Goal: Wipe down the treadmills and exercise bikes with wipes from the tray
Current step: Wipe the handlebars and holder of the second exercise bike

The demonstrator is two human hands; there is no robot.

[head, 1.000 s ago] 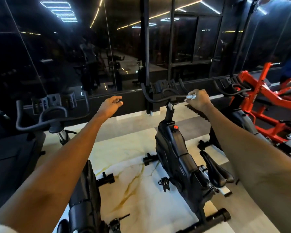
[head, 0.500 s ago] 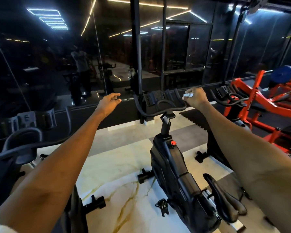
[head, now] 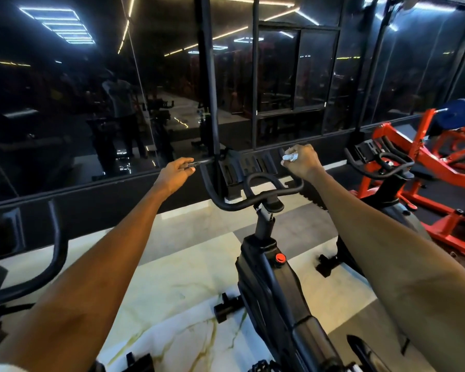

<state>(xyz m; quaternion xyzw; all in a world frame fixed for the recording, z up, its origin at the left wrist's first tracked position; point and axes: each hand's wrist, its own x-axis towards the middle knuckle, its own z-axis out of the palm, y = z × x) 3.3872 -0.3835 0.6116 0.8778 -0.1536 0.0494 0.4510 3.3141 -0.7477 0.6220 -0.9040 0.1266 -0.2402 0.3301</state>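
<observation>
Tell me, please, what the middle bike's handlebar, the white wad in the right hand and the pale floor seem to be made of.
The handlebar is matte black, probably rubber or foam over metal tubing, without glare; the wipe is crumpled white, paper or nonwoven cloth; the floor looks polished marble or marble-look tile, yellow-veined and shiny.

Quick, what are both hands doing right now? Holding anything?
Left hand: open, fingers out by the left tip of the handlebar, holding nothing.
Right hand: closed around a crumpled white wipe.
</observation>
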